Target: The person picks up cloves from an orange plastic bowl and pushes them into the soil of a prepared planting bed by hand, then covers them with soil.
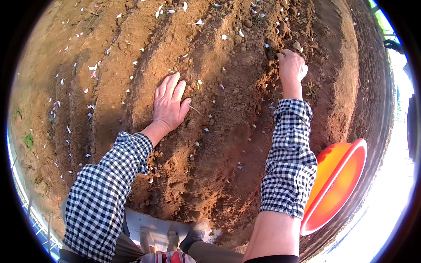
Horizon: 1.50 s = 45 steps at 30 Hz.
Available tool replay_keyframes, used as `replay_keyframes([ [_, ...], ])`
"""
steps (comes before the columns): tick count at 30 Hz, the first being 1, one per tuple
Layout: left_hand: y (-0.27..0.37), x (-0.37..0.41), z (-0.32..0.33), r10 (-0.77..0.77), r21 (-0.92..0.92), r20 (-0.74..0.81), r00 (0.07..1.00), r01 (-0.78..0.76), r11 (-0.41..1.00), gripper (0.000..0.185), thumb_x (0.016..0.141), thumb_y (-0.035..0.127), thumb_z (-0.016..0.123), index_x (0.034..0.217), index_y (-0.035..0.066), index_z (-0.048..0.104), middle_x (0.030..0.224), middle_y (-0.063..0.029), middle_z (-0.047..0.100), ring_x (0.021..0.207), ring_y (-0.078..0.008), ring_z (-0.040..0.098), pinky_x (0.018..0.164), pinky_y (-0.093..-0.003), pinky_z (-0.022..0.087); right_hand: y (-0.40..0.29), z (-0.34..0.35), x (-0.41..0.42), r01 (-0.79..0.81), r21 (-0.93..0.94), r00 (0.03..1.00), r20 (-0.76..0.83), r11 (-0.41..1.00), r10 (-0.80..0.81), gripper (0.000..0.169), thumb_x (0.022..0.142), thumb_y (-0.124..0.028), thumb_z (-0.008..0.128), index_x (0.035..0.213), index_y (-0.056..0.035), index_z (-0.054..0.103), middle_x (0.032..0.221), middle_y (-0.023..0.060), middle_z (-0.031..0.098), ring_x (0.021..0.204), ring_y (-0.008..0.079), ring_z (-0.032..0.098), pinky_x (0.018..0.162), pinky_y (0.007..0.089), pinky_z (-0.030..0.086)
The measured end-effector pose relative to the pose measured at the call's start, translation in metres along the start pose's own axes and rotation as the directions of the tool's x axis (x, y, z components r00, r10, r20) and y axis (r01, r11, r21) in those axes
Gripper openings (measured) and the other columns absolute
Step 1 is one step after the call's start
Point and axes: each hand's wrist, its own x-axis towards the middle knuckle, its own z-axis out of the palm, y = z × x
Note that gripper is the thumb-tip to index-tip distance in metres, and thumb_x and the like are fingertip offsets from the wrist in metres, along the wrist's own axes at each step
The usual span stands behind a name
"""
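Observation:
My left hand lies palm down on a ridge of brown soil, its fingers somewhat spread and nothing visible in it. A thin dry root or stalk juts out beside the thumb. Farther forward on the right, my right hand reaches down to a furrow with curled fingers. Its fingertips meet the dark loose earth, and whether they pinch anything is hidden. Pale garlic cloves lie in rows along the furrows, among them one clove ahead between the hands and a pair to the left.
An orange-red plastic basin rests tilted on its side by my right forearm. Below, a shoe and a small stool-like thing stand at the bed's near edge. Small green weeds grow far left. Clods and a stone lie near my right hand.

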Motion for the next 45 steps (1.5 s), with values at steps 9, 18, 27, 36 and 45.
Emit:
replay_keyframes([
  [9, -0.005, -0.002, 0.001, 0.004, -0.006, -0.022, 1.000, -0.004, 1.000, 0.053, 0.089, 0.031, 0.060, 0.132, 0.001, 0.050, 0.147, -0.0209, 0.039, 0.136, -0.0390, 0.035, 0.109, -0.0499, 0.030, 0.008, -0.007, -0.021, -0.041, 0.224, 0.997, 0.079, 0.974, 0.024, 0.014, 0.091, -0.025, 0.067, 0.097, -0.0155, 0.075, 0.090, 0.0080, 0.074, 0.085, 0.0235, 0.070, 0.082, 0.0376, 0.049],
  [18, -0.002, 0.001, 0.003, 0.024, -0.005, -0.033, 0.999, -0.024, 1.000, 0.053, 0.089, 0.032, 0.059, 0.131, 0.000, 0.051, 0.147, -0.0206, 0.039, 0.136, -0.0387, 0.035, 0.110, -0.0498, 0.030, -0.006, 0.017, -0.057, 0.180, -0.120, 0.983, 0.046, 0.976, -0.176, 0.010, 0.086, -0.014, 0.064, 0.089, -0.0154, 0.073, 0.093, 0.0037, 0.071, 0.096, 0.0225, 0.065, 0.086, 0.0412, 0.045],
  [27, -0.006, -0.007, 0.004, 0.022, -0.029, -0.055, 0.998, -0.024, 0.999, 0.052, 0.088, 0.027, 0.063, 0.131, 0.001, 0.050, 0.146, -0.0207, 0.040, 0.137, -0.0380, 0.034, 0.110, -0.0487, 0.030, 0.036, -0.201, -0.134, 0.278, 0.328, 0.900, -0.418, 0.903, -0.125, 0.012, 0.091, -0.015, 0.068, 0.096, -0.0064, 0.074, 0.081, 0.0059, 0.072, 0.069, 0.0157, 0.065, 0.064, 0.0280, 0.049],
  [36, 0.000, 0.003, 0.002, 0.038, -0.023, -0.082, 0.996, -0.040, 0.999, 0.052, 0.090, 0.031, 0.060, 0.132, 0.002, 0.050, 0.145, -0.0208, 0.041, 0.135, -0.0390, 0.036, 0.109, -0.0496, 0.031, 0.240, -0.173, -0.273, -0.121, 0.130, 0.970, 0.225, 0.984, 0.089, 0.016, 0.088, -0.011, 0.061, 0.097, -0.0010, 0.069, 0.077, 0.0206, 0.066, 0.071, 0.0333, 0.066, 0.064, 0.0408, 0.049],
  [45, -0.005, -0.003, 0.001, 0.005, -0.021, -0.053, 0.999, -0.006, 1.000, 0.051, 0.091, 0.029, 0.057, 0.133, 0.000, 0.049, 0.148, -0.0200, 0.039, 0.137, -0.0384, 0.035, 0.111, -0.0493, 0.030, 0.239, -0.176, -0.278, -0.220, 0.116, 0.934, 0.311, 0.969, 0.175, 0.020, 0.086, -0.010, 0.066, 0.102, 0.0010, 0.070, 0.075, 0.0170, 0.068, 0.061, 0.0227, 0.065, 0.062, 0.0368, 0.050],
])
